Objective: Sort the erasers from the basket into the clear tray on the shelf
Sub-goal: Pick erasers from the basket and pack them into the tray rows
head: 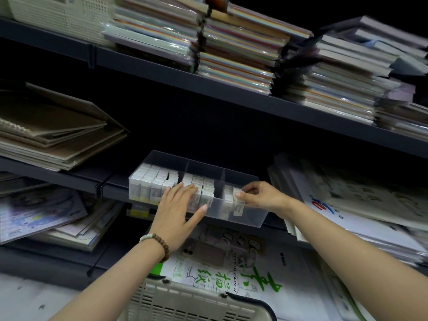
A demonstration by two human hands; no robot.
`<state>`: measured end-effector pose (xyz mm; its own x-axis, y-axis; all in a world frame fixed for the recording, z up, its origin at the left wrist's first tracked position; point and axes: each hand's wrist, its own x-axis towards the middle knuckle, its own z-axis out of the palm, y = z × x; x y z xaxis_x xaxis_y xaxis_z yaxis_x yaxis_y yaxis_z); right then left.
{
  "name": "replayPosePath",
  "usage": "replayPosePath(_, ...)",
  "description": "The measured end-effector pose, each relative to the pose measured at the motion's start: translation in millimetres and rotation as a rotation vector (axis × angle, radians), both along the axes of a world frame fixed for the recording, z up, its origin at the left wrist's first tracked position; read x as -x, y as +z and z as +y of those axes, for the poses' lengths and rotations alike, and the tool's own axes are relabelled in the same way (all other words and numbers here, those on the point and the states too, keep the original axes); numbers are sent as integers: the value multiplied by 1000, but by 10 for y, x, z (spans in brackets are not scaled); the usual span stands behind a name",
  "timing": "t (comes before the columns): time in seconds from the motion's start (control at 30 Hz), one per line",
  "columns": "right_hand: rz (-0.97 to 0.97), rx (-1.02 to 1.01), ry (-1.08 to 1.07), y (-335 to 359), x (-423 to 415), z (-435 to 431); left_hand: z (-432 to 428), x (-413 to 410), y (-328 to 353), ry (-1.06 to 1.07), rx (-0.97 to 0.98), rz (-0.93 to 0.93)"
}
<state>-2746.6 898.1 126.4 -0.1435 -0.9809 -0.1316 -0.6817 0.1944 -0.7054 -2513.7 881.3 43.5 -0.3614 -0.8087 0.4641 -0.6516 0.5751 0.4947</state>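
Note:
A clear tray (252, 217) with dividers stands on the middle shelf, packed with rows of white wrapped erasers (152, 181) in its left and middle compartments. My left hand (178, 212) lies flat with straight fingers on the erasers of the middle compartment, thumb against the tray's front wall. My right hand (259, 195) pinches one eraser (237, 201) upright in the right compartment, next to a few others. The beige basket (192, 302) sits at the bottom of the view; its contents are hidden.
Stacks of colored paper packs (231, 47) and books (352, 72) fill the upper shelf. Brown sketchbooks (53, 130) lie left of the tray, paper pads (359, 205) right of it. A sketch paper pack (231, 269) lies below.

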Motion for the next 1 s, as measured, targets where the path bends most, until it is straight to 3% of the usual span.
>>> replayPosePath(0.17,66,-100,-31,-4,-34,-95,5,-5,12,-3,0,-2)
replayPosePath(0.33,-76,-312,-101,78,-12,-164,5,-16,17,-9,2,-3)
replayPosePath(0.5,-16,-423,-129,115,-78,-248,0,-13,11,-2,11,-24)
replayPosePath(0.77,72,-300,-142,-16,-19,-272,-9,-47,24,-12,29,-132)
replayPosePath(1.0,19,-166,-112,-37,-121,-90,49,-130,-5,-80,-11,-123)
